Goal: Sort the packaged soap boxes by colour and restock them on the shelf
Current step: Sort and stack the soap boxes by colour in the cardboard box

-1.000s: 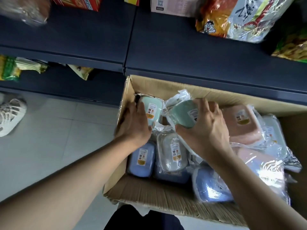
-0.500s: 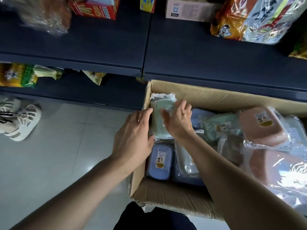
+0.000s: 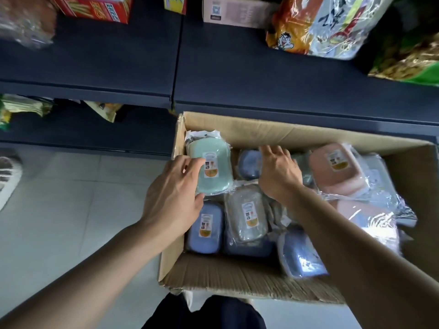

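Two hands in the cardboard box (image 3: 237,276). Left hand (image 3: 171,200) grips the mint-green soap box (image 3: 210,170), far-left corner, fingers curled on its edge. Right hand (image 3: 278,172) fingers spread, holding nothing. Likely light, rigid; film wrap slippery, so grip the long sides. Shelf (image 3: 261,74) beyond.

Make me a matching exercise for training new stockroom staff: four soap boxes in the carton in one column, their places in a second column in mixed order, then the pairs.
Things:
1. green soap box
2. pink soap box
3. grey soap box
4. blue soap box with label

Places:
A. near left corner of the cardboard carton
B. middle, beside the blue one
C. far left corner, under the left hand fingers
D. right of the right hand

Pairs: 1-C, 2-D, 3-B, 4-A
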{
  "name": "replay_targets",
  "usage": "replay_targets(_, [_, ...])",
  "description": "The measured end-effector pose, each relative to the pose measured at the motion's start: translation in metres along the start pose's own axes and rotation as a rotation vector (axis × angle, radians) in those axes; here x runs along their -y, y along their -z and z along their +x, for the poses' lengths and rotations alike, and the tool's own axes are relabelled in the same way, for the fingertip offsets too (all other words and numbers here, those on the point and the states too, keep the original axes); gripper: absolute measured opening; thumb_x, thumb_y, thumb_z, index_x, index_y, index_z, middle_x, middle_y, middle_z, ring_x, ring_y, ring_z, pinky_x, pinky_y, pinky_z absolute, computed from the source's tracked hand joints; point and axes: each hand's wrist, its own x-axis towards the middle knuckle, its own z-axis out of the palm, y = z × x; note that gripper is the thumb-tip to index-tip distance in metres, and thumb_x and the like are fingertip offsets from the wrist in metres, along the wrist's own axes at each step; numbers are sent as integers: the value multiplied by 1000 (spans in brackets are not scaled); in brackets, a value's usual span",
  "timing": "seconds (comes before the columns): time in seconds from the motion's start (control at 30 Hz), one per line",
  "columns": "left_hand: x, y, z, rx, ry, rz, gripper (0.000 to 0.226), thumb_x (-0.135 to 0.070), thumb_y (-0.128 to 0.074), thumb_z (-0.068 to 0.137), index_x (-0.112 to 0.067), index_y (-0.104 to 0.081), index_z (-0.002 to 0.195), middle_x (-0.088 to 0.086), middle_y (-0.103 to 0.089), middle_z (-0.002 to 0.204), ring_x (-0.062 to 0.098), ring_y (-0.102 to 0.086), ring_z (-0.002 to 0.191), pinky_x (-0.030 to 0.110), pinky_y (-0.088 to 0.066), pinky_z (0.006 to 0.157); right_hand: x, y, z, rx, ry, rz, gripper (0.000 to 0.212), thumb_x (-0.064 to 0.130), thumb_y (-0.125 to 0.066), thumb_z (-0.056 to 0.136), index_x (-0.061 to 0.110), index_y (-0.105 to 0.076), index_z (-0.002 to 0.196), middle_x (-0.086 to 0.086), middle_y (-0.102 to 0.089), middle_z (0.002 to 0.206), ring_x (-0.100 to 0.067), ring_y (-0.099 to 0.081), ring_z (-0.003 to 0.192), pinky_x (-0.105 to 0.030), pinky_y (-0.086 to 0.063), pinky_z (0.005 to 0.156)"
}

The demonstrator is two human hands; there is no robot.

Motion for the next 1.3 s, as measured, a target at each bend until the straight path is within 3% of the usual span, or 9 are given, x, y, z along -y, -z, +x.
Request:
replay_targets(0.23, [-10, -24, 1, 41, -100, 33, 61, -16, -75, 74, -16, -51, 129, 3, -51, 119, 25, -55, 105, 39, -54, 72, -30, -27, 25, 194, 2, -276, 54, 9, -52, 85, 13, -34, 136, -14, -31, 137, -34, -29, 130, -45, -32, 103])
replay_targets(0.47, [-11, -37, 6, 89, -209, 196, 68, -16, -84, 55, -10, -60, 117, 10, -57, 117, 32, -58, 98, 45, -53, 76, -32, -39, 32, 125, 76, -425, 55, 4, -53, 86, 12, -32, 136, -14, -36, 134, -34, -34, 125, -48, -39, 95])
replay_targets(0.57, [-10, -37, 11, 167, -189, 350, 66, -18, -88, 41, -12, -67, 104, 10, -60, 117, 33, -58, 100, 48, -49, 83, -36, -18, 23, 76, 73, -343, 66, 4, -67, 76, 11, -33, 132, -11, -37, 131, -30, -38, 123, -43, -46, 85])
replay_targets(0.67, [-15, -31, 10, 240, -193, 448, 62, -22, -77, 67, -19, -54, 125, 5, -40, 141, 27, -41, 125, 45, -32, 102, -37, 6, 7, -20, 109, -233, 73, 4, -73, 67, 9, -34, 128, -11, -38, 128, -30, -37, 122, -41, -50, 82])
replay_targets(0.8, [-10, -22, 10, 286, -181, 490, 66, -28, -64, 83, -22, -32, 141, 2, -17, 152, 23, -21, 136, 41, -19, 110, -20, 28, -17, -133, 274, -111, 78, 4, -74, 62, 10, -36, 130, -8, -38, 128, -27, -35, 122, -37, -48, 84])
replay_targets(0.93, [-5, 0, -2, 266, -160, 467, 62, -30, -62, 85, -18, -37, 140, 2, -31, 146, 22, -25, 134, 39, -22, 107, 14, 30, -29, -207, 581, -104, 82, -8, -67, 55, 7, -45, 132, -12, -46, 129, -33, -42, 124, -44, -49, 92])
replay_targets(1.1, [2, 26, -19, 181, -151, 418, 45, -29, -60, 86, -19, -50, 129, 0, -49, 128, 22, -39, 124, 35, -29, 100, 53, 11, -26, -234, 824, -178, 79, -12, -78, 47, 12, -63, 121, -10, -60, 127, -34, -54, 121, -43, -57, 80])
replay_targets(1.2, [5, 34, -24, 161, -133, 431, 36, -25, -55, 89, -20, -47, 124, 0, -46, 121, 21, -40, 118, 32, -31, 95, 65, 7, -27, -96, 870, -281, 76, -8, -60, 80, 23, -36, 145, -5, -20, 157, -30, -17, 145, -38, -34, 108])
replay_targets(1.3, [8, 33, -26, 101, -127, 399, 33, -18, -68, 80, -17, -55, 110, 4, -51, 108, 25, -50, 105, 35, -39, 86, 59, 13, -38, -31, 628, -222, 97, -16, -47, 81, 31, 2, 151, -2, 25, 156, -27, 13, 146, -30, -31, 107])
